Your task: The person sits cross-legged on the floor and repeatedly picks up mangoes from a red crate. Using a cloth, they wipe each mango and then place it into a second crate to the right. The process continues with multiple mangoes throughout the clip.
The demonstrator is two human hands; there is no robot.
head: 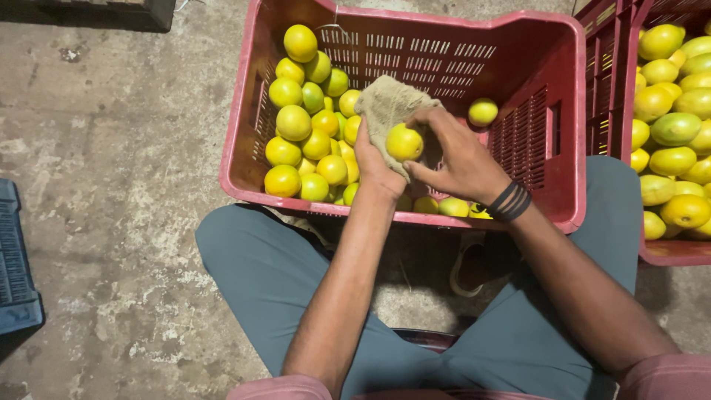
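Rough, stained concrete floor (111, 185) spreads under a seated person whose knees in grey-green trousers (259, 274) frame a red plastic crate (548, 200) with slotted walls. Inside that crate, a heap of yellow and green citrus fruits (307, 133) is piled against the left wall, a few more lie along the near wall, and one single fruit (483, 112) sits apart near the right wall. Above the middle of the crate, the left hand (374, 167) holds a beige cloth (385, 104) from below, its fingers curled up under the fabric. A yellow fruit (404, 142) rests in that cloth, cupped in the left palm. The right hand (463, 159) comes in from the other side, fingers bent and closed around the cloth and the fruit, thumb pressing at the lower edge of the cloth; black bands (509, 200) circle its wrist. A second red crate (663, 252) stands just beside at right, full of larger yellow-green fruits (670, 133). At the far left edge, a dark blue crate (15, 259) shows partly
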